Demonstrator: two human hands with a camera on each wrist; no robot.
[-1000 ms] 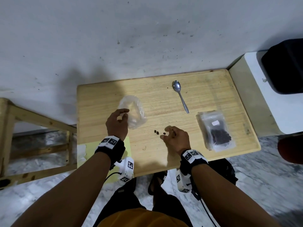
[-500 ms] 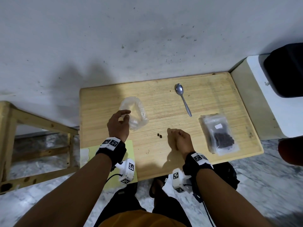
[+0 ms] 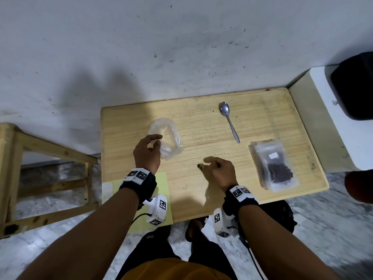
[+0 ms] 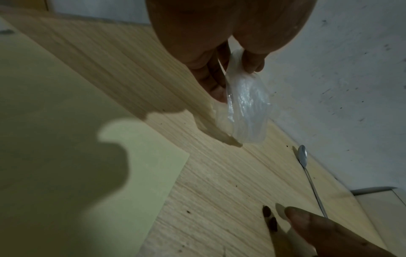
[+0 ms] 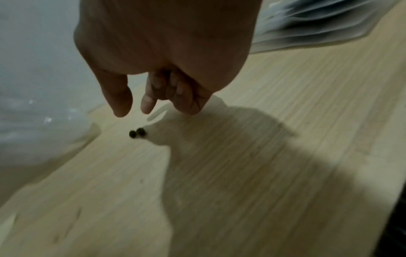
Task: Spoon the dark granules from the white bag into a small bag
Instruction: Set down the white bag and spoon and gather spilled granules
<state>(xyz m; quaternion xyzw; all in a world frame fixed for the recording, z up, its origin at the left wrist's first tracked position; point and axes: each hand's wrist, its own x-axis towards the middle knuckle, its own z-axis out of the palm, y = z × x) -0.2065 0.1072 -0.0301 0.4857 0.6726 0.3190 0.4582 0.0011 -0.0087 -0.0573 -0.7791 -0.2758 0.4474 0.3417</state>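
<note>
My left hand pinches the small bag; its contents are unreadable. My right hand, loosely curled and empty, hovers by two stray granules. The white bag lies rightward, blurred in the wrist view.

Overall light: dim and flat, cool grey cast on the wall.
Source: seemingly above and behind the head, to judge by shadows thrown forward.
Shadows: broad soft head-and-shoulder shape on the wall beyond the table; darker hand shadows on the wood below the right hand.
Glare: faint sheen on the small bag.
Blur: right wrist view smeared throughout.
Distortion: head view bowed at its borders, table edges curved.
Focus: near palm soft in both wrist views.
</note>
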